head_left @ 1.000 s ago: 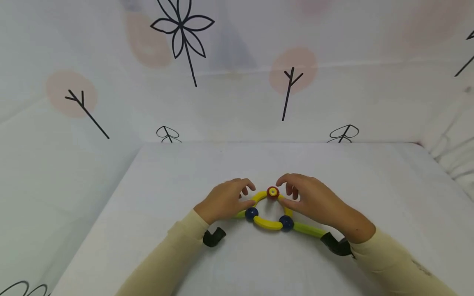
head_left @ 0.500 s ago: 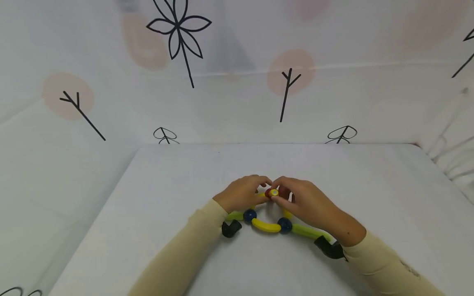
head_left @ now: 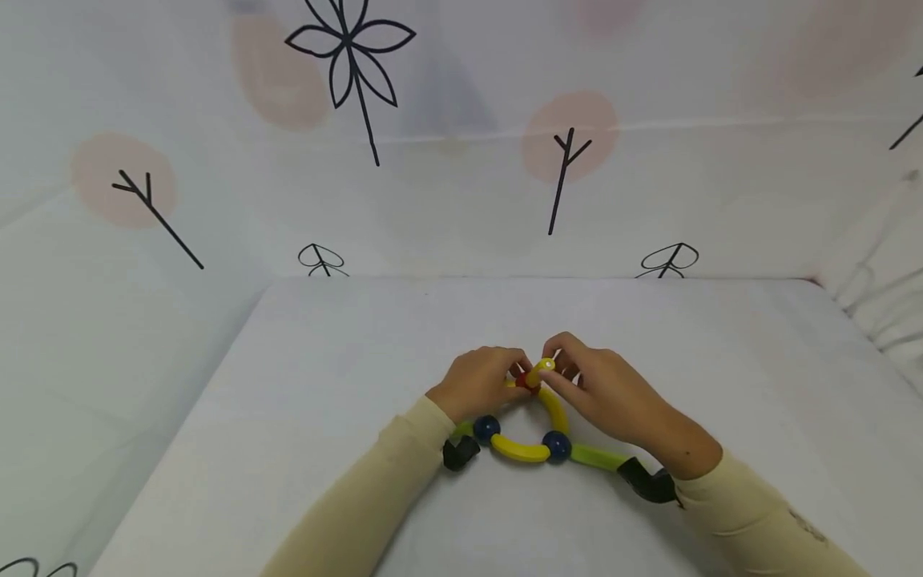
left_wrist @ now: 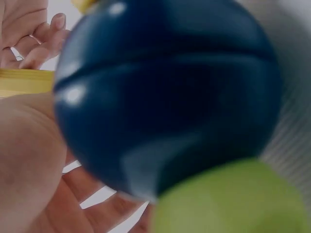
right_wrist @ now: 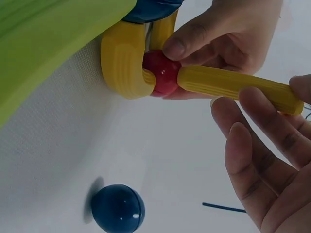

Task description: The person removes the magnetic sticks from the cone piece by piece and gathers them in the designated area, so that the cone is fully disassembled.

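My left hand (head_left: 479, 378) grips the red ball (right_wrist: 163, 73) at the far side of a ring of curved yellow rods (head_left: 557, 413), its thumb against the ball. A straight, ridged yellow rod (right_wrist: 228, 86) sticks up from the ball, tilted right in the head view. At the rod's free end, my right hand (head_left: 613, 393) pinches it between thumb and fingers. Two dark blue balls, one left (head_left: 486, 428) and one right (head_left: 557, 445), join the ring's near curved rod (head_left: 521, 449). The left one looms large in the left wrist view, partly hiding the left hand.
Light green rods run outward from the blue balls, the right one (head_left: 597, 457) toward my right wrist. A loose blue ball (right_wrist: 118, 208) lies apart in the right wrist view. Black wrist mounts (head_left: 461, 454) hang close to the pieces. A patterned cloth wall (head_left: 461, 200) stands behind the white table.
Both hands have closed in from beside the ring. The left now holds the red ball, the right the upright yellow rod, which has tipped from end-on toward the right.
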`<state>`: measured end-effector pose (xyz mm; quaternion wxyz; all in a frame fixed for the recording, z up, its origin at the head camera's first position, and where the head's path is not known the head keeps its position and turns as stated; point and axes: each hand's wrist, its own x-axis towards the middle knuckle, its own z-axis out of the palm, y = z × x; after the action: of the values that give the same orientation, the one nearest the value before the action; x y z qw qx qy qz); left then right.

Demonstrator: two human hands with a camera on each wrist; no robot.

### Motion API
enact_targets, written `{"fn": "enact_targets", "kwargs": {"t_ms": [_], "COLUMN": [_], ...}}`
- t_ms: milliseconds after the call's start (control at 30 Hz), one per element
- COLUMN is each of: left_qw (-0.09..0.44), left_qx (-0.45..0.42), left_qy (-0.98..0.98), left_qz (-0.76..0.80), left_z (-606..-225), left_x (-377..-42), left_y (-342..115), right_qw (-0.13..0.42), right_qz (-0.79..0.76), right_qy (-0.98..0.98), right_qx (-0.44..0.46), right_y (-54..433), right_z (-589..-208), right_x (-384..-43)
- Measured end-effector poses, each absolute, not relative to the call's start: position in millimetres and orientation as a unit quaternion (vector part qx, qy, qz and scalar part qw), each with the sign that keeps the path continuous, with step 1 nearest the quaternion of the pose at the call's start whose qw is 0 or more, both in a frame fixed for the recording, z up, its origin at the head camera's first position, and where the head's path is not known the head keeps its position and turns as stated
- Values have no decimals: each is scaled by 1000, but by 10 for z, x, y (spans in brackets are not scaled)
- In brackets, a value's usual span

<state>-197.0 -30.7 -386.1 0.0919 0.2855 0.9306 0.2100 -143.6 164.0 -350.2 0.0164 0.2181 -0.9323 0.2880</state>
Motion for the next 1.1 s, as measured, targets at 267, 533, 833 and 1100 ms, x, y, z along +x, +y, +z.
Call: {"fn": "enact_targets", "kwargs": {"t_ms": [267, 533, 833, 1100], "left_qw": [88, 59, 70, 81], "left_qx": [274, 284, 273, 265], "left_qy": [934, 938, 939, 941], "left_qz": [212, 190, 196, 195], "left_z": [-3870, -3861, -3836, -3818], "left_x": [-1929, -1894, -1888, -1893], "left_y": [-310, -311, -306, -285], "right_qw": [-17, 3, 4, 17], "right_qz": [289, 263, 257, 289], "right_qy": [-931, -944, -947, -940], "right_qx": [221, 198, 192, 179], "right_y": [1636, 1614, 1606, 1623], "right_z": [-3577, -3589, -3602, -3547], "right_x": [-1473, -1463, -1468, -1437]}}
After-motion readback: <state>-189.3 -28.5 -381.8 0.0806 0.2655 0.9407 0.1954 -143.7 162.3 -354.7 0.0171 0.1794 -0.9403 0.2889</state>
